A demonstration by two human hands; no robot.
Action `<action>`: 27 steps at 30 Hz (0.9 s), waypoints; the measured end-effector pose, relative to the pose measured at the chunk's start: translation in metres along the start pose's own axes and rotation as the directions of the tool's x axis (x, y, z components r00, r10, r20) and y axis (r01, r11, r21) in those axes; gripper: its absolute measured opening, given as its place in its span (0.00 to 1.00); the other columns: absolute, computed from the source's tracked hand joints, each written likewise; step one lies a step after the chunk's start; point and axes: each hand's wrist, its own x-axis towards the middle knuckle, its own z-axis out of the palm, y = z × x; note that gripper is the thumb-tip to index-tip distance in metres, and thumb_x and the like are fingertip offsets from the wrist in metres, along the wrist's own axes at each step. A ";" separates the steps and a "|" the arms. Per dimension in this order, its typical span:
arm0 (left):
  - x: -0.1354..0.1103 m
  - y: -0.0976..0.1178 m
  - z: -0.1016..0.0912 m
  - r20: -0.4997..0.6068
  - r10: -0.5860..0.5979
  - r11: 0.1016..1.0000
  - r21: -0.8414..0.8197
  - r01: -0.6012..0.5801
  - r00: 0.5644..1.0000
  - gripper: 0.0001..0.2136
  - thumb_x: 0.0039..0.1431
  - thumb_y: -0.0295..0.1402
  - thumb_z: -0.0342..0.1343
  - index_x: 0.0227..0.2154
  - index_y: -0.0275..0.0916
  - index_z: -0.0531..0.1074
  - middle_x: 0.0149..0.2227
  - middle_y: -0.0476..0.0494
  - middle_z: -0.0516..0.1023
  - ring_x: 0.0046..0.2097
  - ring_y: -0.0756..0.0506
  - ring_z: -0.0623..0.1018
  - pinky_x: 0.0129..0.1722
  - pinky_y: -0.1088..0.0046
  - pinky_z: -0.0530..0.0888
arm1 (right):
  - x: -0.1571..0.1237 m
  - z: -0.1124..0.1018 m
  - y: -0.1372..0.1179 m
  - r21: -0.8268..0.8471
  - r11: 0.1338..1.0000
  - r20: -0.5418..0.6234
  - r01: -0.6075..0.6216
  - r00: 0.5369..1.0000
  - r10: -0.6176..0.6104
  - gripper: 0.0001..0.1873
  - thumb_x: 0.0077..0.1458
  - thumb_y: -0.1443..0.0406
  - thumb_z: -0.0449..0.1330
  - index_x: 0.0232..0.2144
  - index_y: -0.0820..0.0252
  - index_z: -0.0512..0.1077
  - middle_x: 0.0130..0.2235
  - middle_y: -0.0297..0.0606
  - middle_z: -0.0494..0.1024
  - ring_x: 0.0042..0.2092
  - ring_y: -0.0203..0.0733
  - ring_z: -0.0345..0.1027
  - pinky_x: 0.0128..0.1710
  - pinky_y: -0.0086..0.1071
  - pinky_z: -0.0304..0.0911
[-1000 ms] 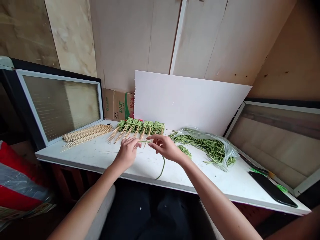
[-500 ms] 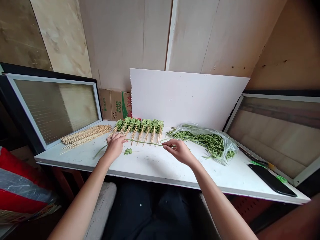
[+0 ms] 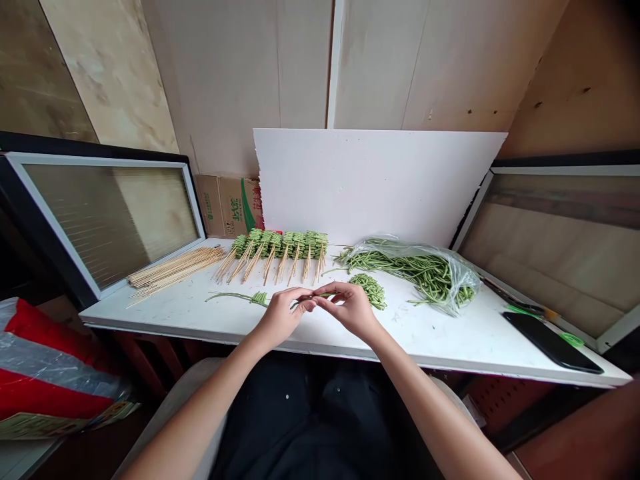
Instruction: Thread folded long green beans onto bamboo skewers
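Observation:
My left hand (image 3: pixel 286 312) and my right hand (image 3: pixel 350 308) meet above the front of the table, fingertips pinched on one long green bean (image 3: pixel 230 294). The bean's thin tail runs out to the left behind my left hand. Close by lies a short row of cut bean pieces (image 3: pixel 259 298), apparently on a skewer. Just beyond my right hand is a heap of cut bean pieces (image 3: pixel 370 291), partly covered by that hand. Farther back, several filled bean skewers (image 3: pixel 280 245) are stacked side by side with their sticks toward me.
A clear plastic bag of long beans (image 3: pixel 430 272) lies at the right. Bare bamboo skewers (image 3: pixel 175 268) are bundled at the left. Near the right edge of the white table (image 3: pixel 410 340) are a black phone (image 3: pixel 553 341) and scissors (image 3: pixel 515 299). A cardboard box (image 3: pixel 225 205) stands behind.
My hands have come together from wide apart, the left moving right and the right slightly left. The bean was stretched between them. The cut bean heap now shows more.

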 end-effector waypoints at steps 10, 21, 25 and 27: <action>0.001 -0.011 -0.010 -0.083 -0.030 0.997 0.062 0.036 0.996 0.13 0.71 0.38 0.54 0.37 0.38 0.80 0.29 0.45 0.80 0.35 0.45 0.79 0.42 0.70 0.73 | 0.000 -0.022 0.000 -0.092 0.989 -0.112 0.120 0.985 -0.130 0.13 0.57 0.53 0.72 0.38 0.55 0.84 0.39 0.41 0.86 0.37 0.45 0.80 0.34 0.36 0.76; -0.002 0.000 0.000 -0.045 -0.045 0.996 -0.076 0.042 0.998 0.11 0.67 0.41 0.61 0.44 0.39 0.80 0.32 0.45 0.82 0.36 0.46 0.80 0.42 0.71 0.75 | -0.004 -0.013 -0.002 -0.341 0.850 0.038 0.402 0.909 -0.415 0.06 0.67 0.60 0.64 0.40 0.53 0.80 0.35 0.40 0.82 0.40 0.45 0.70 0.36 0.38 0.71; -0.002 0.000 -0.002 -0.027 -0.071 0.993 -0.100 0.068 0.997 0.12 0.69 0.41 0.59 0.39 0.38 0.80 0.32 0.45 0.81 0.32 0.48 0.78 0.40 0.72 0.74 | -0.005 -0.012 -0.005 -0.360 0.827 0.052 0.432 0.894 -0.445 0.06 0.67 0.60 0.64 0.42 0.53 0.79 0.35 0.40 0.81 0.39 0.46 0.68 0.37 0.39 0.69; -0.001 -0.001 -0.003 -0.019 -0.081 0.993 -0.087 0.079 0.996 0.13 0.70 0.42 0.57 0.39 0.38 0.80 0.32 0.46 0.80 0.31 0.48 0.77 0.38 0.72 0.74 | -0.006 -0.012 -0.006 -0.370 0.816 0.058 0.445 0.888 -0.457 0.05 0.67 0.60 0.64 0.42 0.53 0.79 0.35 0.40 0.81 0.40 0.46 0.68 0.38 0.39 0.69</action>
